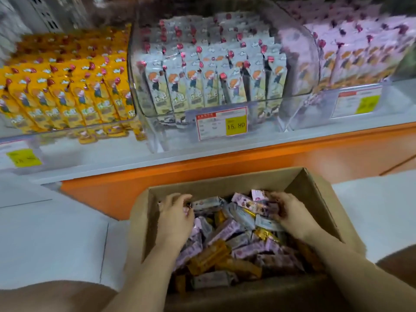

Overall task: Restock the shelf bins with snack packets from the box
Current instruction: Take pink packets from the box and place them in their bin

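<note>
An open cardboard box [315,190] stands on the floor below me, full of mixed purple, grey and orange snack packets. My left hand [175,217] reaches into its far left part, fingers curled on a grey packet [206,203]. My right hand [290,212] grips purple packets [256,202] at the far right of the box. Above, three clear shelf bins hold upright packets: orange ones in the left bin [67,91], grey ones in the middle bin [211,79], purple ones in the right bin [360,50].
Price tags [221,123] hang on the bin fronts. An orange shelf base [225,163] runs behind the box. White floor tiles [56,233] lie to the left and right. My knees [56,298] frame the box at the bottom corners.
</note>
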`<action>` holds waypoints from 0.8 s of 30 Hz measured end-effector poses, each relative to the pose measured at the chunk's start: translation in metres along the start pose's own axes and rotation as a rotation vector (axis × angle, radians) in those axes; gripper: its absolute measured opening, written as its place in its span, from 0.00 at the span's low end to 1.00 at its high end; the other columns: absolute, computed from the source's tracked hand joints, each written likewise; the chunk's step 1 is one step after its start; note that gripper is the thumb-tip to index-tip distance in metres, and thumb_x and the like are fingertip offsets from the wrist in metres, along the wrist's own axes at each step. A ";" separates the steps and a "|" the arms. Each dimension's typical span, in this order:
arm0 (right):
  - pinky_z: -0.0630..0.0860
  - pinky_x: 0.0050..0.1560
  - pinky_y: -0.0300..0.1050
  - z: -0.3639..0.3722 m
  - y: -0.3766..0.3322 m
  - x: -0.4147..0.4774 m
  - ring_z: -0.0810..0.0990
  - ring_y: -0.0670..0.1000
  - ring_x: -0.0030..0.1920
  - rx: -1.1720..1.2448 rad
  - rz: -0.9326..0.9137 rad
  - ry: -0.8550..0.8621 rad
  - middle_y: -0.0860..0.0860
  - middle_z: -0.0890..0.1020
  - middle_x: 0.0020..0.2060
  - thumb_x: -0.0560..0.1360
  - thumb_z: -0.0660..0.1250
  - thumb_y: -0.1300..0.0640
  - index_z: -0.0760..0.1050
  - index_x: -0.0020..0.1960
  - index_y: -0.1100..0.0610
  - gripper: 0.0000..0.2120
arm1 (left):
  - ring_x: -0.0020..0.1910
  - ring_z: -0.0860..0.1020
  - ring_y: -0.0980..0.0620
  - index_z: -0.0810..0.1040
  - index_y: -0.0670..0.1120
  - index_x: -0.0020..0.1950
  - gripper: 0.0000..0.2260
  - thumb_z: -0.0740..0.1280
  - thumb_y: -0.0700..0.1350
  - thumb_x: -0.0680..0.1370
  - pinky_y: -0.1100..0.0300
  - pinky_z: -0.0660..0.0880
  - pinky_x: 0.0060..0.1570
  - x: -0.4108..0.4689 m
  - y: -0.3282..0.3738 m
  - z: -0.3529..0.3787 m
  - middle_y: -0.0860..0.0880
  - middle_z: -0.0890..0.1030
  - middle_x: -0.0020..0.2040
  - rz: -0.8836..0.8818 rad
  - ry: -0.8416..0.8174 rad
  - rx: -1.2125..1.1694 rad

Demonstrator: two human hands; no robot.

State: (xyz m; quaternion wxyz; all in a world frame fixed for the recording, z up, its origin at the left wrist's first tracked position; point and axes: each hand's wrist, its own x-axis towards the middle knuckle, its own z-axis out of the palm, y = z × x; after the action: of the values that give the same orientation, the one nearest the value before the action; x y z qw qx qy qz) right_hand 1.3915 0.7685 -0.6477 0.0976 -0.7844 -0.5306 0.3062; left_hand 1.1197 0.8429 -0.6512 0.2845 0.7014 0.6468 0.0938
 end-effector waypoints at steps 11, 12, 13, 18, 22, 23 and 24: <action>0.66 0.63 0.50 0.041 0.001 0.042 0.65 0.60 0.64 -0.221 -0.099 -0.076 0.58 0.68 0.64 0.73 0.71 0.54 0.58 0.75 0.54 0.35 | 0.68 0.68 0.44 0.63 0.48 0.74 0.25 0.66 0.46 0.78 0.55 0.67 0.65 0.016 -0.018 0.021 0.41 0.60 0.71 -0.190 -0.077 0.304; 0.67 0.62 0.50 0.041 -0.002 0.043 0.65 0.60 0.63 -0.270 -0.108 -0.096 0.58 0.67 0.63 0.73 0.70 0.52 0.57 0.75 0.53 0.35 | 0.68 0.67 0.44 0.62 0.48 0.74 0.26 0.65 0.49 0.78 0.55 0.65 0.66 0.018 -0.017 0.020 0.41 0.64 0.71 -0.166 -0.115 0.402; 0.68 0.61 0.50 0.041 -0.005 0.045 0.65 0.59 0.63 -0.307 -0.115 -0.118 0.57 0.65 0.62 0.74 0.69 0.50 0.57 0.75 0.52 0.34 | 0.68 0.67 0.44 0.62 0.48 0.74 0.26 0.64 0.51 0.78 0.55 0.63 0.67 0.020 -0.017 0.019 0.43 0.67 0.70 -0.131 -0.140 0.485; 0.73 0.60 0.51 0.042 -0.019 0.045 0.65 0.60 0.64 -0.360 -0.134 -0.156 0.57 0.61 0.63 0.75 0.67 0.48 0.62 0.72 0.51 0.29 | 0.64 0.65 0.44 0.73 0.58 0.66 0.20 0.65 0.59 0.75 0.52 0.66 0.63 0.022 -0.013 0.016 0.48 0.69 0.65 -0.016 -0.246 0.600; 0.72 0.62 0.51 0.047 -0.028 0.037 0.61 0.61 0.68 -0.462 -0.155 -0.149 0.56 0.60 0.68 0.78 0.62 0.47 0.60 0.72 0.48 0.25 | 0.57 0.72 0.48 0.73 0.55 0.65 0.19 0.71 0.52 0.74 0.56 0.74 0.53 0.014 -0.011 0.025 0.49 0.63 0.65 0.023 -0.426 0.436; 0.72 0.61 0.51 0.047 -0.030 0.036 0.60 0.61 0.68 -0.467 -0.166 -0.143 0.55 0.61 0.68 0.79 0.62 0.47 0.61 0.72 0.48 0.24 | 0.55 0.73 0.50 0.73 0.55 0.66 0.20 0.71 0.51 0.74 0.57 0.74 0.51 0.014 -0.012 0.026 0.48 0.60 0.67 0.042 -0.430 0.442; 0.73 0.61 0.51 0.047 -0.032 0.035 0.60 0.60 0.68 -0.466 -0.182 -0.141 0.55 0.61 0.69 0.79 0.61 0.48 0.62 0.72 0.48 0.23 | 0.55 0.74 0.50 0.72 0.55 0.66 0.21 0.71 0.51 0.74 0.57 0.74 0.50 0.014 -0.013 0.027 0.48 0.58 0.69 0.062 -0.430 0.454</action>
State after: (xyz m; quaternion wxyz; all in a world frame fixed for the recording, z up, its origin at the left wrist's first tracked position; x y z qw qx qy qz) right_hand 1.3477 0.8046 -0.6829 -0.0958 -0.7114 -0.6609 0.2192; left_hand 1.1235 0.8486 -0.6833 0.2478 0.7702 0.5545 -0.1948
